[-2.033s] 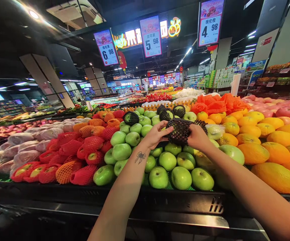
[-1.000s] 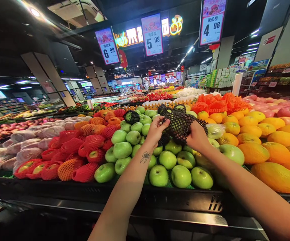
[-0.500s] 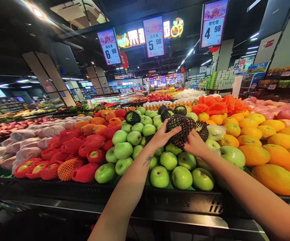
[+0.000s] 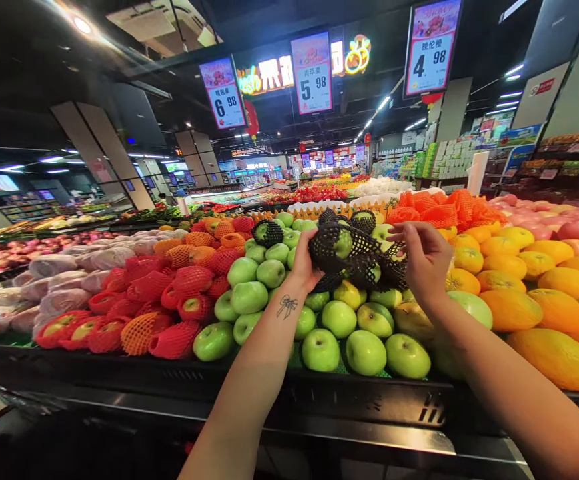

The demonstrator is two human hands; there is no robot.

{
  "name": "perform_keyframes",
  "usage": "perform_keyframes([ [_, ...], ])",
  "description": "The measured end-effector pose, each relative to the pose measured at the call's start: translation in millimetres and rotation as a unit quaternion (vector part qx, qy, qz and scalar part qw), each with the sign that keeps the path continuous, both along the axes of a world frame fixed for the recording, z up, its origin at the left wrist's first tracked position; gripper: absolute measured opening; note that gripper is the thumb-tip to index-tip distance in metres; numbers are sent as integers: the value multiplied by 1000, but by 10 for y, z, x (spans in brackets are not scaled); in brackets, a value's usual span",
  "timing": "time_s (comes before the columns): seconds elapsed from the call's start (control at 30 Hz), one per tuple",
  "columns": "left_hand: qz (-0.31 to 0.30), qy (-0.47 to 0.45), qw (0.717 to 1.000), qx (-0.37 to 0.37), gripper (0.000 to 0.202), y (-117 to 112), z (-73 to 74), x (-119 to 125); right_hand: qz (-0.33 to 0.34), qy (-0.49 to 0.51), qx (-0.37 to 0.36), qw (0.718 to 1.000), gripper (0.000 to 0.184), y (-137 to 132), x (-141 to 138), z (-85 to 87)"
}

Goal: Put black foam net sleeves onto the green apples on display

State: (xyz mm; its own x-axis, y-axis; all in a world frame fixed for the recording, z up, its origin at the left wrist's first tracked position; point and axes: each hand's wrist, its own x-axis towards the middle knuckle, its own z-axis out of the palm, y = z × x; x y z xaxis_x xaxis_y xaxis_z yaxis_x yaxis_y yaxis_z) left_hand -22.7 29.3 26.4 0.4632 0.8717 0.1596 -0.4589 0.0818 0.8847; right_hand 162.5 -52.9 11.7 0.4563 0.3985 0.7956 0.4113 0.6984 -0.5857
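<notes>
Mid-frame, the left hand grips an apple half-hidden in black netting; whether the right hand pinches any, I cannot tell

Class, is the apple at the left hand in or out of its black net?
In: black net wraps around the apple, though some green skin shows.

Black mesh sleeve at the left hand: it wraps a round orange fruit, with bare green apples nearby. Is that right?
The colour is wrong: in the head view, the black mesh sleeve wraps a round green fruit at the left hand, with bare green apples nearby.
</notes>
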Motion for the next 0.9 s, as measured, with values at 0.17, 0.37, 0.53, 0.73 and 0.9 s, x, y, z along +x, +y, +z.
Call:
perform_keyframes([
  [0.17,-51,-14,999,-10,42,-104,17,26,175,-12,-202,963,47,166,27,-22],
  [0.37,-87,22,995,-35,37,-129,-10,48,248,29,-203,947,42,218,-20,-129],
  [0.53,-64,-2,998,-19,38,-144,-26,100,122,-77,-155,977,31,214,63,-126],
  [0.73,-10,-3,999,33,40,-93,-51,96,97,-124,-8,988,55,44,-2,-52],
  [0.9,-21,51,996,69,44,-57,-127,156,79,-286,-36,954,90,26,-60,-65],
])
